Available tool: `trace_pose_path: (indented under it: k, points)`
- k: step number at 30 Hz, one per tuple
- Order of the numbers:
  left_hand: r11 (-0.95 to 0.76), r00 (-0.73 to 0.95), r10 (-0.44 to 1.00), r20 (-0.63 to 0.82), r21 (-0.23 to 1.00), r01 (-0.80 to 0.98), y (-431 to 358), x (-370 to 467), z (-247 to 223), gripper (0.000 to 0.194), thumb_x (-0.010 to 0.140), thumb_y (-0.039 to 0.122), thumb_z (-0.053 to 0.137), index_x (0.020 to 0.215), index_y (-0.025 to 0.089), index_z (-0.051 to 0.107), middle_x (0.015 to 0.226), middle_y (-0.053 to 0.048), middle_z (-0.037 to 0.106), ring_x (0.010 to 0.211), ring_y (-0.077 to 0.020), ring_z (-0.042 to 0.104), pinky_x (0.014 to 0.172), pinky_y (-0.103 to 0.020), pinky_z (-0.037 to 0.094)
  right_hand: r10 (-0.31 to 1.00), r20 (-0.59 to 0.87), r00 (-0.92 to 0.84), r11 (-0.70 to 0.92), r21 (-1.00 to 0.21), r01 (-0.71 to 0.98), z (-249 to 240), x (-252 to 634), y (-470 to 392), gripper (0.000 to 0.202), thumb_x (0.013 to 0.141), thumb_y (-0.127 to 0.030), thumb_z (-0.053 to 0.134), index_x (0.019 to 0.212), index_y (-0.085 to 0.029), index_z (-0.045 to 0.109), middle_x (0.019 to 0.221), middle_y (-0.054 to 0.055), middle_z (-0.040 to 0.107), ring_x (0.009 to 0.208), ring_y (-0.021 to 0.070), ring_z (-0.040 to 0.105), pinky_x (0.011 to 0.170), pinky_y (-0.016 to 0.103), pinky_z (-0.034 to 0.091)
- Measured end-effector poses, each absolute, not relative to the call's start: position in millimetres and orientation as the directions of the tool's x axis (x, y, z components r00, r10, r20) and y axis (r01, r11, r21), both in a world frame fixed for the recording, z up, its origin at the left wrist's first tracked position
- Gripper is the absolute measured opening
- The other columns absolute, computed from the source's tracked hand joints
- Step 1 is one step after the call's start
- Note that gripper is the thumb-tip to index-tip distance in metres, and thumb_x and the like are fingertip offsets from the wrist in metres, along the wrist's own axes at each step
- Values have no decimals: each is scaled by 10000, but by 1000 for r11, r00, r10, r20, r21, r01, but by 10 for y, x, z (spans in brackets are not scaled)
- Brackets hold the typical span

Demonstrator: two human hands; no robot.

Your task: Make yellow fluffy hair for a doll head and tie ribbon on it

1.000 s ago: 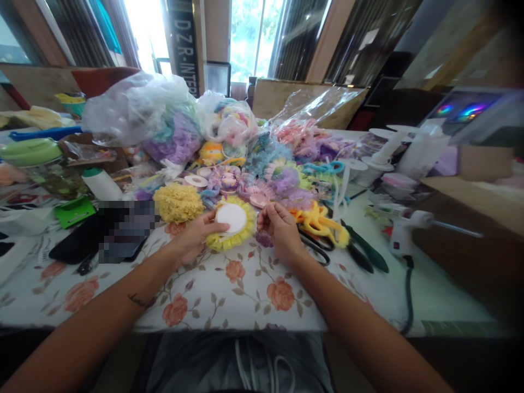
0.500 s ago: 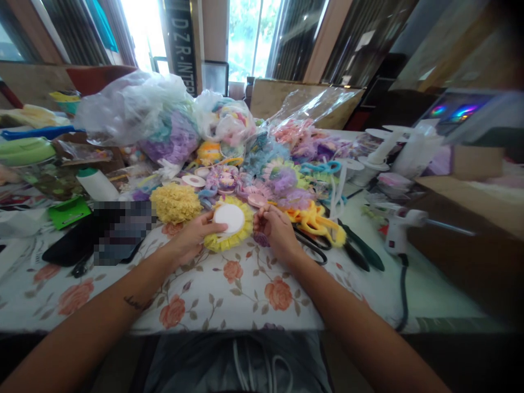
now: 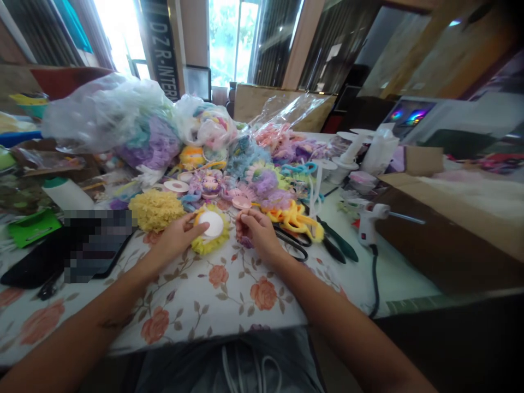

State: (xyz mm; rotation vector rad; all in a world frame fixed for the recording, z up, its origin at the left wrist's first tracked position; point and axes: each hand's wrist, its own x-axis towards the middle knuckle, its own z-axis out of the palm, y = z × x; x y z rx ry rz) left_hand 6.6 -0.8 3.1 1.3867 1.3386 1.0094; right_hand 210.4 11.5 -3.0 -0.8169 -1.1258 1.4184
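Observation:
A yellow ruffled disc (image 3: 224,236) with a white round centre is held at its left edge by my left hand (image 3: 183,236), the thumb lying on the white part. Just right of it my right hand (image 3: 257,232) is closed, thumb and fingers pinched together; whatever they hold is too small to make out. Behind the hands lies a pink round piece (image 3: 241,202). A fluffy yellow bundle (image 3: 156,210) rests beyond my left hand. Yellow-orange fuzzy strips (image 3: 297,219) lie to the right of my right hand.
Plastic bags of coloured material (image 3: 151,136) are heaped at the back. A glue gun (image 3: 370,224) with a cable, dark-handled tools (image 3: 338,243) and a cardboard box (image 3: 450,234) are on the right. A phone (image 3: 118,251) and a green tray (image 3: 35,226) lie left on the flowered cloth (image 3: 221,305).
The whole view has swung to the right, so things appear farther left. The yellow disc looks more turned in my left hand. My right hand stays pinched beside it.

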Motion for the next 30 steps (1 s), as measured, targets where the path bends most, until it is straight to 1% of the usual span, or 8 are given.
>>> trace_pose_path:
  k: [3, 4, 6, 9, 11, 14, 22, 30]
  points:
    - [-277, -122, 914, 387, 816, 508, -62, 27, 113, 451, 672, 380, 764, 1082, 210, 682, 954, -78, 692, 1082, -324, 566, 1010, -394, 356, 965, 142, -220, 67, -946, -317, -29, 2094, 88, 146, 745, -311, 634, 750, -165, 632, 546, -45, 549, 430, 73, 500, 426, 201, 419]
    - [-383, -115, 843, 526, 736, 558, -92, 28, 137, 376, 690, 345, 756, 1041, 223, 698, 988, -75, 685, 1108, -310, 549, 1042, -386, 325, 960, 147, -238, 69, -948, -310, -30, 2089, 78, 170, 751, -331, 644, 774, -162, 647, 551, -45, 552, 431, 74, 504, 425, 202, 421]
    - [-575, -2, 697, 717, 561, 596, -155, 53, 161, 204, 750, 272, 707, 949, 231, 712, 973, -63, 686, 1043, -264, 574, 1021, -370, 356, 951, 157, -266, 80, -958, -277, -29, 2074, 50, 213, 764, -366, 654, 804, -157, 664, 566, -41, 559, 435, 72, 508, 426, 201, 424]
    - [-752, 220, 521, 825, 321, 576, -226, 136, 128, 92, 819, 181, 626, 886, 195, 687, 852, -50, 689, 854, -201, 606, 866, -344, 460, 940, 180, -291, 128, -974, -189, -21, 2044, -5, 257, 794, -404, 639, 766, -149, 653, 573, -32, 565, 442, 67, 509, 434, 193, 417]
    - [-785, 295, 467, 834, 237, 572, -248, 195, 81, 106, 837, 171, 610, 930, 170, 660, 866, -61, 686, 849, -188, 604, 830, -339, 476, 930, 199, -310, 167, -978, -128, -8, 2024, -48, 296, 814, -427, 617, 702, -152, 616, 558, -31, 551, 438, 69, 494, 425, 193, 403]
    - [-765, 291, 498, 817, 255, 591, -254, 251, 30, 150, 844, 224, 620, 978, 160, 641, 905, -77, 682, 890, -192, 603, 837, -347, 483, 914, 217, -343, 229, -974, -8, 17, 2003, -106, 343, 829, -453, 596, 648, -162, 572, 524, -36, 517, 431, 73, 463, 420, 199, 382]
    - [-711, 240, 647, 724, 459, 532, -268, 282, 45, 97, 859, 229, 596, 876, 177, 675, 821, -46, 693, 795, -165, 625, 742, -303, 495, 888, 322, -327, 408, -880, 242, 8, 1992, -161, 323, 874, -407, 541, 653, -172, 564, 507, -33, 486, 463, 84, 431, 467, 215, 325]
    - [-654, 218, 711, 669, 514, 555, -258, 278, -13, 91, 847, 212, 597, 831, 171, 677, 793, -37, 696, 759, -166, 622, 709, -304, 480, 835, 437, -334, 544, -745, 386, -73, 1972, -137, 285, 889, -315, 498, 652, -168, 557, 562, -21, 505, 532, 94, 439, 538, 223, 333]
